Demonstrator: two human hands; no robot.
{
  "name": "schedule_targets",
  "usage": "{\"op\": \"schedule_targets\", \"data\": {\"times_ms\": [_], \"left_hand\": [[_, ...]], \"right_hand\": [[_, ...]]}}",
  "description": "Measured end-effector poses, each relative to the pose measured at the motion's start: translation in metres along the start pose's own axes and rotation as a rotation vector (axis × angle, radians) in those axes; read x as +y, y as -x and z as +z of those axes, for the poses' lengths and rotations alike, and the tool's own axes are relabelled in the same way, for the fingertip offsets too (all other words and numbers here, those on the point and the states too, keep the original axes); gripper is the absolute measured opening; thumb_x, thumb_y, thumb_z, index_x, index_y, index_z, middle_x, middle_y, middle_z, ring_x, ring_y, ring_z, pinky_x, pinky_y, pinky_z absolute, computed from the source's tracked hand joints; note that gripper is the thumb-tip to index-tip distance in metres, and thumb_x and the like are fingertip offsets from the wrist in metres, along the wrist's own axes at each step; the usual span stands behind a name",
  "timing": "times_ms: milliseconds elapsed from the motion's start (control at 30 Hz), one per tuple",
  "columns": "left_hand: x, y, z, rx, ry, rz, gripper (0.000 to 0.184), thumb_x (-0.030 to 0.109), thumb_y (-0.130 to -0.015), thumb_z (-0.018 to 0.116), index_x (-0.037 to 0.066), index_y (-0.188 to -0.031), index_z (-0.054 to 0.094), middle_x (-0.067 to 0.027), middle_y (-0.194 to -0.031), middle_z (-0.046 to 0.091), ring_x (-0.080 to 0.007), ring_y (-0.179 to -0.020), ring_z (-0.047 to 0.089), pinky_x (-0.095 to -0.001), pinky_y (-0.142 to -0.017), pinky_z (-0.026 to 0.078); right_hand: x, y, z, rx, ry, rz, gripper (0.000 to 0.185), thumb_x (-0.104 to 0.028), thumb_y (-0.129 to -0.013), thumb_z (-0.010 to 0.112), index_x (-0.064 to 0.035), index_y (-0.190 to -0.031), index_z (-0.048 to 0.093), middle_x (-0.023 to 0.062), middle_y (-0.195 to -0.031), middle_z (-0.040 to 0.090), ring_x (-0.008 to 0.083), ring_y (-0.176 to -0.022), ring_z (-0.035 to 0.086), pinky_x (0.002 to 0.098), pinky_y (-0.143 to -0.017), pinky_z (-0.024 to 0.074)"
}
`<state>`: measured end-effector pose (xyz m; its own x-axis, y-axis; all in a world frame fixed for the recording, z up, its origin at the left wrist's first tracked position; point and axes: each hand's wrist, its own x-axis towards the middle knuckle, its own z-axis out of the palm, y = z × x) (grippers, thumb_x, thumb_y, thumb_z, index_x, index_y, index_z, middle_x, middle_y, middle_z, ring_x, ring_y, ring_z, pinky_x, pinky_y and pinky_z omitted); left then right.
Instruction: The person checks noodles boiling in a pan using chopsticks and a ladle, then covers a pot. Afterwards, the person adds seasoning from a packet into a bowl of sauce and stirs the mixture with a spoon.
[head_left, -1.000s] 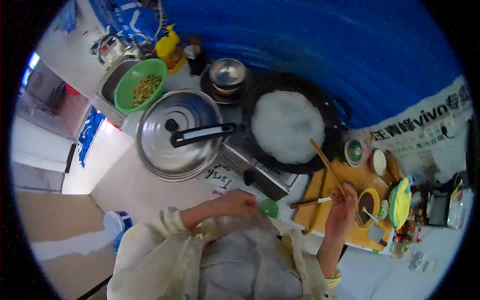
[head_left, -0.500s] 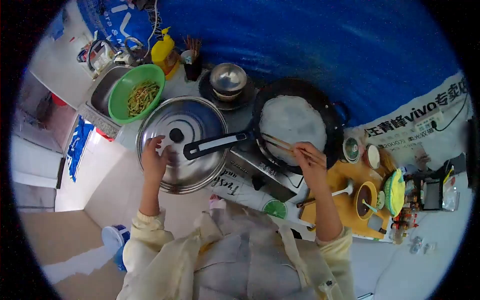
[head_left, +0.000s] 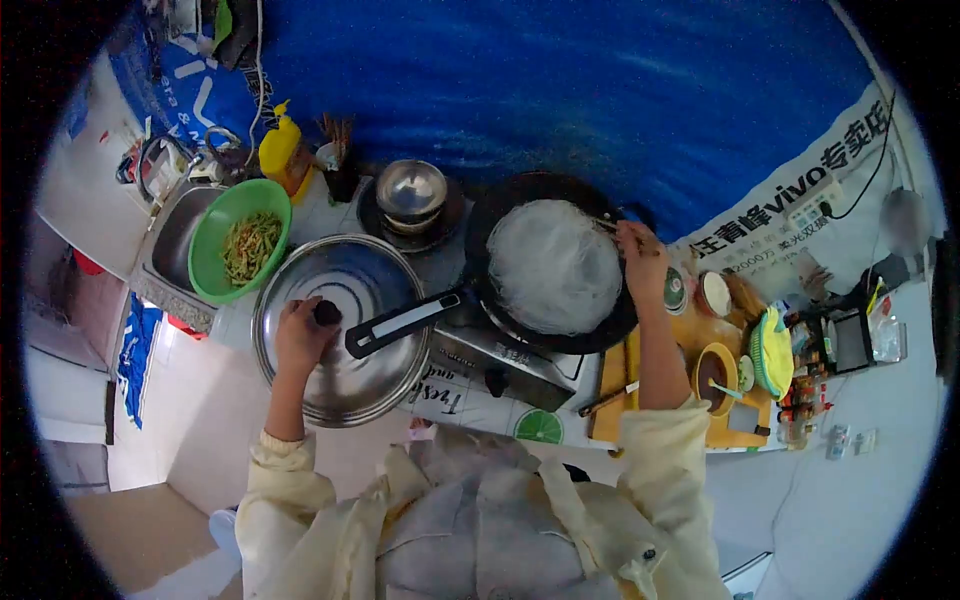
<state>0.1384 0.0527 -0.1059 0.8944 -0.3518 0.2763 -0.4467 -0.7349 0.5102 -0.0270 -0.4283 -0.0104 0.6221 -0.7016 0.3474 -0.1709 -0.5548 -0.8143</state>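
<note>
My left hand (head_left: 301, 338) is closed round the black knob of a large steel lid (head_left: 345, 390), which lies left of the stove. In my right hand (head_left: 641, 256), at the right rim of a black wok (head_left: 490, 205), are wooden chopsticks (head_left: 604, 222), their tips over the wok. White noodle-like strands (head_left: 555, 265) fill the middle of the wok, which sits on the stove (head_left: 515, 365). Its long handle (head_left: 410, 322) reaches left over the lid.
A green basin (head_left: 207, 240) of cut vegetables rests by the sink (head_left: 175, 235). Behind the lid stand steel bowls (head_left: 411, 190) and a yellow bottle (head_left: 284, 155). On the right, a wooden board (head_left: 610, 395) carries a knife and a yellow bowl (head_left: 727, 365) of dark sauce.
My left hand has moved from beside my body to the lid and taken hold of its knob. My right hand has carried the chopsticks from the board to the wok's far right rim.
</note>
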Motion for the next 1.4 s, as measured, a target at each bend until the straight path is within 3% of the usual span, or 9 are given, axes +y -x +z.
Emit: {"op": "schedule_targets", "data": {"times_ms": [167,467,533,600,700,767,933,1267,1400], "left_hand": [[-0.020,-0.002,0.014,-0.005,0.080,0.130,0.047,0.014,-0.059,0.077,0.007,-0.104,0.066,-0.0093,-0.091,0.058,-0.0267,-0.076,0.058,-0.0355,-0.070,0.049],[-0.010,-0.005,0.005,-0.067,-0.004,0.114,0.039,0.009,-0.060,0.071,0.003,-0.099,0.066,-0.0169,-0.088,0.060,-0.0362,-0.078,0.060,-0.0404,-0.070,0.050],[0.016,-0.001,-0.019,-0.012,-0.055,0.138,0.039,0.009,-0.060,0.071,0.003,-0.098,0.066,-0.0164,-0.088,0.060,-0.0351,-0.076,0.061,-0.0402,-0.070,0.050],[0.039,0.002,-0.040,-0.097,0.001,-0.112,0.040,0.009,-0.060,0.071,0.003,-0.099,0.066,-0.0162,-0.089,0.060,-0.0327,-0.079,0.062,-0.0389,-0.072,0.050],[0.023,0.012,-0.047,-0.026,-0.010,-0.082,0.041,0.009,-0.061,0.071,0.004,-0.102,0.066,-0.0150,-0.089,0.060,-0.0296,-0.079,0.062,-0.0367,-0.073,0.050],[0.038,0.018,-0.064,-0.033,-0.020,-0.143,0.042,0.009,-0.063,0.070,0.003,-0.104,0.065,-0.0147,-0.090,0.060,-0.0293,-0.079,0.061,-0.0359,-0.073,0.050],[0.025,0.043,-0.088,0.081,-0.055,-0.044,0.041,0.008,-0.064,0.068,0.002,-0.104,0.064,-0.0146,-0.093,0.060,-0.0286,-0.080,0.061,-0.0347,-0.073,0.049],[-0.014,0.096,-0.156,0.236,0.154,-0.269,0.040,0.002,-0.071,0.066,-0.003,-0.110,0.059,-0.0131,-0.098,0.059,-0.0241,-0.089,0.060,-0.0325,-0.080,0.048],[0.016,0.099,-0.191,0.314,0.025,-0.171,0.040,0.002,-0.077,0.067,-0.003,-0.115,0.058,-0.0099,-0.097,0.061,-0.0160,-0.089,0.059,-0.0282,-0.078,0.048]], "right_hand": [[0.044,-0.010,0.005,-0.050,-0.118,0.223,0.027,-0.026,-0.090,0.057,-0.0008,-0.096,0.066,0.0078,-0.086,0.068,0.0172,-0.065,0.061,0.0315,-0.060,0.0481],[0.005,0.017,-0.032,-0.207,-0.451,0.250,0.032,-0.028,-0.091,0.058,0.0031,-0.096,0.065,0.0123,-0.089,0.067,0.0181,-0.069,0.064,0.0303,-0.055,0.0509],[0.014,0.020,-0.047,0.035,-0.175,0.200,0.036,-0.030,-0.092,0.055,0.0036,-0.097,0.065,0.0122,-0.085,0.067,0.0191,-0.065,0.063,0.0325,-0.052,0.0512],[0.017,0.023,-0.060,0.042,-0.068,0.134,0.033,-0.028,-0.092,0.056,0.0031,-0.096,0.065,0.0114,-0.079,0.066,0.0187,-0.062,0.063,0.0323,-0.052,0.0512],[0.027,0.035,-0.065,-0.004,0.317,0.167,0.028,-0.021,-0.092,0.053,0.0036,-0.092,0.065,0.0094,-0.071,0.064,0.0145,-0.055,0.061,0.0239,-0.051,0.0494],[0.047,0.046,-0.053,-0.027,-0.306,0.321,0.027,-0.021,-0.091,0.054,0.0044,-0.092,0.064,0.0094,-0.070,0.064,0.0152,-0.054,0.060,0.0247,-0.050,0.0493],[-0.006,0.062,-0.028,-0.141,-0.408,0.366,0.030,-0.023,-0.092,0.053,0.0052,-0.094,0.063,0.0101,-0.070,0.064,0.0168,-0.055,0.061,0.0259,-0.050,0.0502],[0.038,0.021,-0.009,-0.044,-0.294,0.035,0.024,-0.019,-0.093,0.055,0.0013,-0.100,0.064,0.0076,-0.090,0.064,0.0170,-0.084,0.060,0.0310,-0.075,0.0483],[0.039,0.033,-0.007,-0.332,-0.152,0.014,0.020,-0.016,-0.091,0.056,-0.0021,-0.102,0.065,0.0094,-0.108,0.063,0.0188,-0.097,0.058,0.0317,-0.084,0.0467]]}}
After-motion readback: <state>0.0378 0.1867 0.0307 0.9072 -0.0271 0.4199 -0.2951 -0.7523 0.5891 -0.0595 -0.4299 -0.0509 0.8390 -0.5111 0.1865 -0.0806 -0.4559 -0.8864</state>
